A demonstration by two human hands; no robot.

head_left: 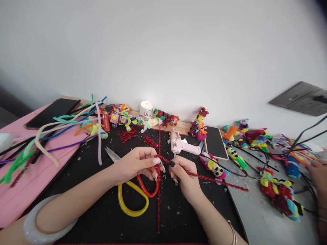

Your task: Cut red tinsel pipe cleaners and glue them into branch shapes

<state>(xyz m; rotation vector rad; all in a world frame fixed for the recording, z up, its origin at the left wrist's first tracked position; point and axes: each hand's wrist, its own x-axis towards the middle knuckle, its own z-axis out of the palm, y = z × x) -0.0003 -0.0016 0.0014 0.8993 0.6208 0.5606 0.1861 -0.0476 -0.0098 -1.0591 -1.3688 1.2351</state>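
Note:
Between finger and thumb, my left hand point(139, 165) pinches red tinsel pipe cleaners point(158, 204) where they cross. One strand stands up and down across the black mat; another runs out to the right. My right hand point(186, 177) grips that sideways strand a short way from the crossing, its fingers closed. Scissors point(133, 200) with a yellow and a red handle loop lie beneath my left hand, their blades partly covered by it. Just beyond my right hand rests a pink glue gun point(187, 146). Short red tinsel pieces point(127, 135) lie further back on the mat.
Loose coloured pipe cleaners point(61, 136) spread over a pink board point(15, 207) at left, near a dark phone point(52, 112). A paper cup point(146, 109) and pipe-cleaner figures point(198, 124) line the wall. Black cables and another person's hand point(318, 173) are at right.

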